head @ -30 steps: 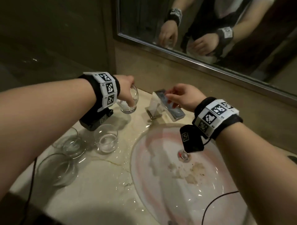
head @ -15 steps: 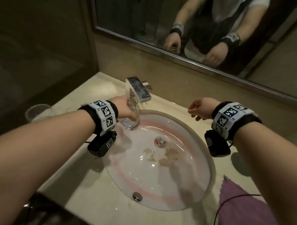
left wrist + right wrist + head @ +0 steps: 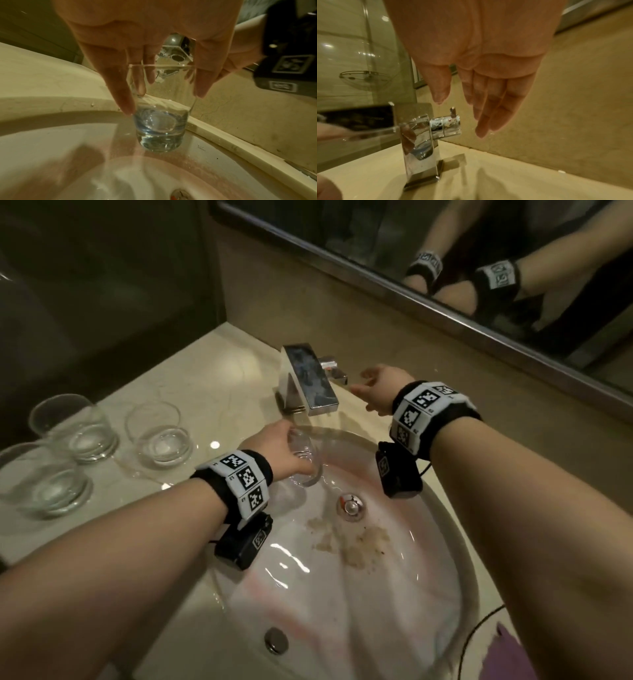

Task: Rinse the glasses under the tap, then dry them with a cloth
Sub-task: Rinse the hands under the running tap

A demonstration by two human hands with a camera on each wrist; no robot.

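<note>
My left hand (image 3: 286, 453) grips a clear glass (image 3: 308, 462) by its rim, upright over the basin, under the spout of the chrome tap (image 3: 308, 380). In the left wrist view the fingers (image 3: 120, 92) wrap the glass (image 3: 159, 121), which holds a little water at the bottom. My right hand (image 3: 376, 392) hovers open just right of the tap handle (image 3: 334, 368). In the right wrist view its straight fingers (image 3: 489, 105) hang beside the handle (image 3: 447, 123) without touching it. Three more glasses (image 3: 161, 436) (image 3: 77, 428) (image 3: 41, 477) stand on the counter at the left.
The white basin (image 3: 455, 535) has brown stains near the drain (image 3: 351, 505) and water in it. A purple cloth (image 3: 503, 655) lies at the lower right corner. The mirror (image 3: 445, 251) runs along the back wall. The marble counter (image 3: 205, 364) is wet near the glasses.
The left hand carried the glass from the counter to under the spout. The right hand left the top of the tap, drew back, and is now beside the handle.
</note>
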